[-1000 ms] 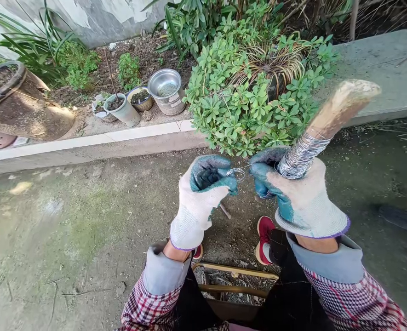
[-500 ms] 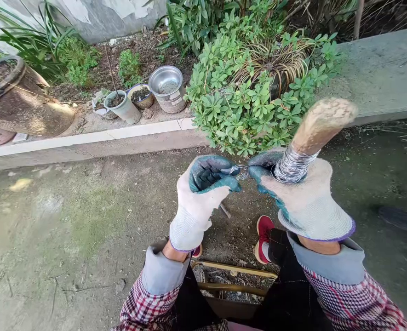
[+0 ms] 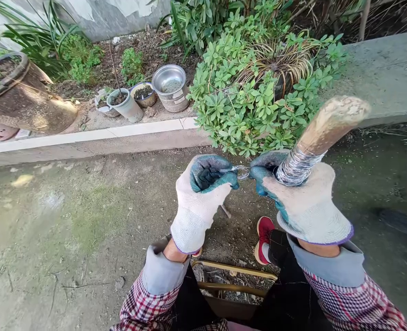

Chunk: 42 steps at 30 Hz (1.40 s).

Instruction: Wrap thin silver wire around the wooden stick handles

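Observation:
Both of my hands wear white gloves with dark green coated palms. My left hand [image 3: 205, 193] pinches a small coil of thin silvery wire [image 3: 242, 172] between thumb and fingers. My right hand [image 3: 298, 197] is closed around a wooden stick [image 3: 332, 122] that tilts up to the right. Many turns of the same silvery wire are wound on the stick [image 3: 299, 166] just above my fist. The right thumb and finger meet the other side of the small coil, so it spans the gap between my hands. The stick's lower end is hidden by my glove.
A low tiled ledge [image 3: 96, 134] runs across ahead, bearing a metal pot [image 3: 170, 87], small plant pots [image 3: 125, 105] and a tipped large pot [image 3: 27, 101]. A leafy bush [image 3: 237, 101] overhangs it. Below me are a yellowish metal frame [image 3: 234, 270] and a red shoe [image 3: 264, 239].
The stick in my right hand has tilted slightly further to the right. My left hand has shifted a little, and the small wire coil shows more openly between my hands.

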Each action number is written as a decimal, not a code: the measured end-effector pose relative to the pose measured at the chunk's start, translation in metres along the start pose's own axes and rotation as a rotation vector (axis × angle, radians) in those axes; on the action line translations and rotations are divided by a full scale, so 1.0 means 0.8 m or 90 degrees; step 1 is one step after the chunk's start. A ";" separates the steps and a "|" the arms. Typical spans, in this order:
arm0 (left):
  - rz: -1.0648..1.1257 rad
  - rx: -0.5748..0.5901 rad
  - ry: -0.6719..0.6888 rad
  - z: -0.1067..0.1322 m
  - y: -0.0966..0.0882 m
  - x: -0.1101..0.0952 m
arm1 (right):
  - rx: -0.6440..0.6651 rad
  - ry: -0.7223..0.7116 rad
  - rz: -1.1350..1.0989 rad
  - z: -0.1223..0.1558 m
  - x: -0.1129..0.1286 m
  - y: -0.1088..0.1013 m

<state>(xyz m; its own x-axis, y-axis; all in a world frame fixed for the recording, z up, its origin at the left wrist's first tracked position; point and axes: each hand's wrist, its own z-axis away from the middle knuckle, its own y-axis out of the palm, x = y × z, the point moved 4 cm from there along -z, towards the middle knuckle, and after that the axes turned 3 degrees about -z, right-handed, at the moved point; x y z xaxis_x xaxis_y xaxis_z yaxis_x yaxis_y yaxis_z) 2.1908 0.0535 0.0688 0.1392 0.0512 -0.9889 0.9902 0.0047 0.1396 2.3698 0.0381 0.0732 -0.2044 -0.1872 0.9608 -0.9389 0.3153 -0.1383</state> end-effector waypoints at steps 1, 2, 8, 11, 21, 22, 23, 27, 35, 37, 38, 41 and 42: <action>-0.006 -0.001 0.001 0.000 0.000 -0.001 | -0.001 -0.017 0.025 0.001 0.000 0.000; -0.012 0.002 0.000 0.000 0.001 -0.001 | 0.003 -0.028 0.044 0.002 0.000 0.001; -0.067 0.007 0.012 -0.001 0.000 -0.003 | 0.012 -0.028 0.050 0.002 -0.001 0.000; -0.099 -0.002 0.032 -0.002 -0.003 -0.003 | 0.025 0.009 0.018 -0.002 -0.003 -0.002; -0.430 -0.035 0.214 0.003 -0.009 -0.005 | 0.037 0.140 -0.091 0.008 -0.006 0.008; -0.431 -0.042 0.221 0.002 -0.010 -0.006 | 0.045 0.201 -0.180 0.009 -0.010 0.014; -0.399 -0.042 0.208 0.001 -0.010 -0.006 | 0.055 0.251 -0.263 0.009 -0.013 0.020; -0.059 0.038 0.019 -0.013 -0.012 0.008 | 0.074 0.317 -0.386 0.008 -0.021 0.033; 0.233 0.124 -0.131 -0.015 -0.008 0.027 | 0.149 0.349 -0.397 0.010 -0.030 0.044; 0.256 0.131 -0.127 -0.015 -0.006 0.031 | 0.152 0.333 -0.397 0.008 -0.028 0.042; 0.267 0.134 -0.126 -0.015 -0.006 0.032 | 0.156 0.325 -0.394 0.007 -0.027 0.041; 0.286 0.137 -0.111 -0.017 -0.006 0.034 | 0.218 0.324 -0.376 0.006 -0.025 0.037; 0.285 0.143 -0.102 -0.017 -0.006 0.033 | 0.253 0.333 -0.373 0.007 -0.026 0.036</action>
<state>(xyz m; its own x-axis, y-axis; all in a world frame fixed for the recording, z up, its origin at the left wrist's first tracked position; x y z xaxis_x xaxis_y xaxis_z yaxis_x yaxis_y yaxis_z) 2.1898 0.0684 0.0425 0.5318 -0.1551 -0.8325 0.8089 -0.1982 0.5536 2.3452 0.0458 0.0478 0.4024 0.2632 0.8768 -0.8997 -0.0630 0.4319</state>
